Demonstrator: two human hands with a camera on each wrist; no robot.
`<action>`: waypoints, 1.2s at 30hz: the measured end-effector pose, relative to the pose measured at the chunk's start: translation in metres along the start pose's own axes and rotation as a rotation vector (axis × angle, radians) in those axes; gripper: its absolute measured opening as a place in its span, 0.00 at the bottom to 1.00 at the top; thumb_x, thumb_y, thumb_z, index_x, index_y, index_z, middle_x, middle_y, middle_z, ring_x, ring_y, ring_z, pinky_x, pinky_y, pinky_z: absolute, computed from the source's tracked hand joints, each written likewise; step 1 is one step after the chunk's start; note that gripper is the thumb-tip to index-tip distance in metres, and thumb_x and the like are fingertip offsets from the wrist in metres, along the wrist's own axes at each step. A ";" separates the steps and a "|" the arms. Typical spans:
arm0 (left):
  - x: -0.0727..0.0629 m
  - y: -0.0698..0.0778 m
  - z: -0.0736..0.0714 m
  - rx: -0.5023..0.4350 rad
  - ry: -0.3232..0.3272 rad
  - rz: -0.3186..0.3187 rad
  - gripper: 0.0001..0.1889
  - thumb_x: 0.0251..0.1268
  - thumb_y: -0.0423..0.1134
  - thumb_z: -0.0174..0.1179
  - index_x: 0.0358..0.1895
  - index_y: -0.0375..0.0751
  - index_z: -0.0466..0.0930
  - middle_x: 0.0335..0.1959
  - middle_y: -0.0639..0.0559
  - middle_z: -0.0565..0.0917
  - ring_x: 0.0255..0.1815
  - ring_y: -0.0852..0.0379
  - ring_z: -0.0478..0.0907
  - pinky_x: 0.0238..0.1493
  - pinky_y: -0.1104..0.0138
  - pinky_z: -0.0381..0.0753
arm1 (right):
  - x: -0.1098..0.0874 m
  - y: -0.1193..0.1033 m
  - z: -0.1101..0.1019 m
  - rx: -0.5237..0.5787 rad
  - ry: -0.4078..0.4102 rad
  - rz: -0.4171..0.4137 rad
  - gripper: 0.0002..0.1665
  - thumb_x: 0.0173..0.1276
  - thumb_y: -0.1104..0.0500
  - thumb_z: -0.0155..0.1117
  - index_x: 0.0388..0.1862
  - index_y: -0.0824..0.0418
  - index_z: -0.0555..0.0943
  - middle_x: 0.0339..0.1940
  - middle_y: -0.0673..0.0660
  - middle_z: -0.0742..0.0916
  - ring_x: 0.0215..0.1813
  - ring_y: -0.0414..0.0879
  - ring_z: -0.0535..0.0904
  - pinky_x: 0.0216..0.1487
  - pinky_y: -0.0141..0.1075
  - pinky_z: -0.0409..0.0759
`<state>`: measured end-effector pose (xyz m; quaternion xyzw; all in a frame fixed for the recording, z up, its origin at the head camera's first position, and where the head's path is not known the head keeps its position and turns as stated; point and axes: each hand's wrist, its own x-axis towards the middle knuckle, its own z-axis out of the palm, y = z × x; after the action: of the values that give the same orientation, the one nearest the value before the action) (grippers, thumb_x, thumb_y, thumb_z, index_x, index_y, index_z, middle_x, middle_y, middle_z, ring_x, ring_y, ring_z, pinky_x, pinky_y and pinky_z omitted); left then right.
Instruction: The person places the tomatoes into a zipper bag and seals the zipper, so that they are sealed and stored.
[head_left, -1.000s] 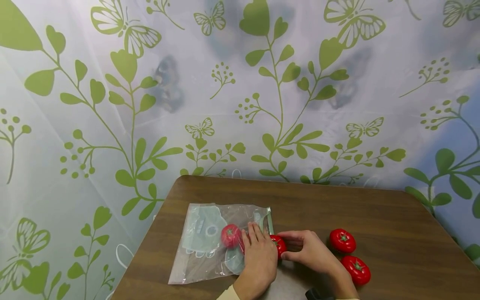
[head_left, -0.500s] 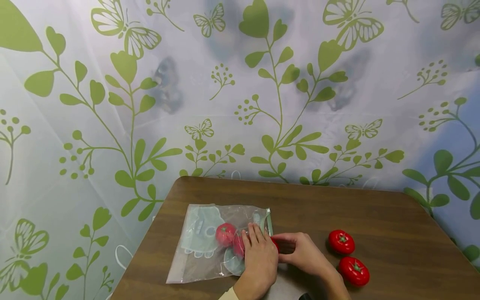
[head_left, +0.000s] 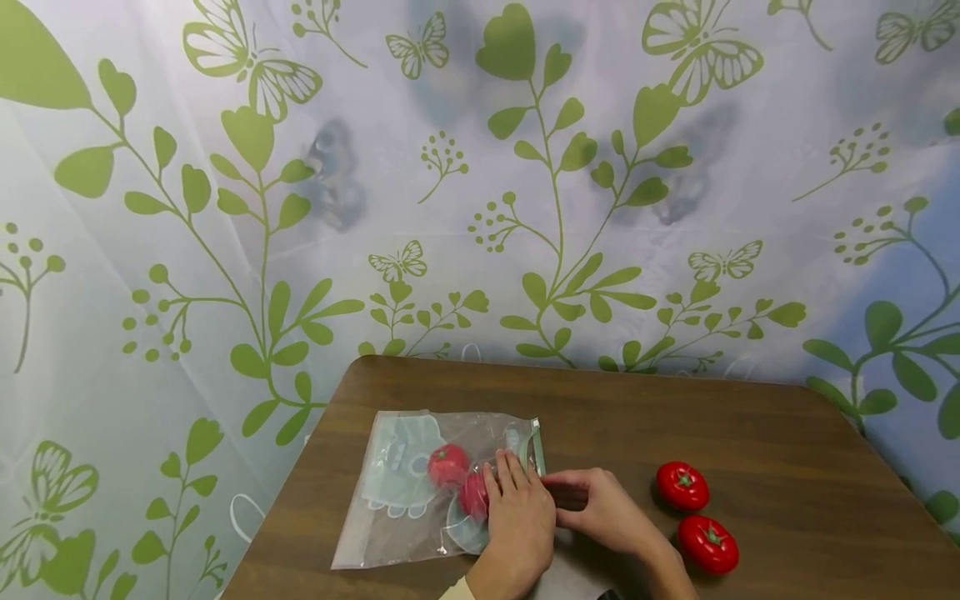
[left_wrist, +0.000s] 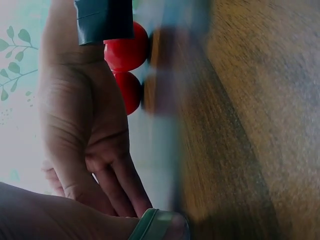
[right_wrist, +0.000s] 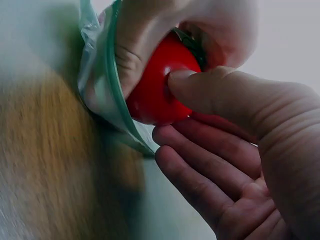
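Head: a clear zip bag (head_left: 405, 533) lies on the tabletop (head_left: 637, 408), partly under the left hand (head_left: 521, 510), long axis left to right, mouth pointing right. Left wrist: that hand's grip pinches the green rim (left_wrist: 156, 225). Right wrist: the right hand (right_wrist: 240, 155) clamps a red tomato (right_wrist: 155, 95) at the mouth.

Head view looks down from above; close wrist views share the bag (head_left: 401, 529).

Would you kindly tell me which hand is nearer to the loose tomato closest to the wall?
Right. The right hand is just left of that loose tomato, not touching it; the left hand is farther left, at the clear zip bag.
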<state>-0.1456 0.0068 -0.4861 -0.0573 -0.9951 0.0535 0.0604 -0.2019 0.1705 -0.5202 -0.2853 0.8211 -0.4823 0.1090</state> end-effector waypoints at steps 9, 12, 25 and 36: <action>0.001 -0.002 0.001 -0.012 -0.001 -0.006 0.29 0.74 0.45 0.67 0.74 0.36 0.80 0.76 0.31 0.78 0.81 0.33 0.72 0.78 0.39 0.71 | 0.013 -0.002 0.021 -0.182 0.126 -0.029 0.24 0.61 0.58 0.85 0.57 0.56 0.93 0.53 0.47 0.95 0.56 0.38 0.89 0.62 0.36 0.86; 0.002 -0.003 0.000 -0.011 0.006 -0.019 0.30 0.74 0.44 0.67 0.75 0.35 0.79 0.76 0.31 0.78 0.81 0.33 0.72 0.78 0.39 0.71 | 0.016 -0.003 0.028 -0.157 0.144 0.004 0.24 0.60 0.61 0.84 0.57 0.56 0.93 0.53 0.47 0.95 0.57 0.39 0.88 0.63 0.36 0.85; 0.003 0.000 0.000 -0.022 0.006 -0.028 0.28 0.75 0.45 0.66 0.73 0.37 0.81 0.75 0.31 0.79 0.80 0.33 0.73 0.77 0.38 0.72 | -0.011 -0.013 -0.019 0.095 0.050 0.039 0.27 0.76 0.57 0.76 0.67 0.71 0.84 0.63 0.69 0.90 0.62 0.59 0.91 0.57 0.36 0.89; 0.003 -0.001 0.003 -0.021 0.044 -0.027 0.25 0.74 0.42 0.66 0.71 0.39 0.84 0.74 0.32 0.81 0.78 0.33 0.75 0.76 0.39 0.75 | -0.066 -0.029 -0.075 -0.066 0.184 0.171 0.29 0.73 0.49 0.78 0.68 0.59 0.86 0.66 0.66 0.90 0.60 0.42 0.92 0.53 0.28 0.88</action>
<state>-0.1489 0.0059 -0.4886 -0.0455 -0.9947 0.0409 0.0825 -0.1718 0.2524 -0.4630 -0.1719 0.8644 -0.4681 0.0645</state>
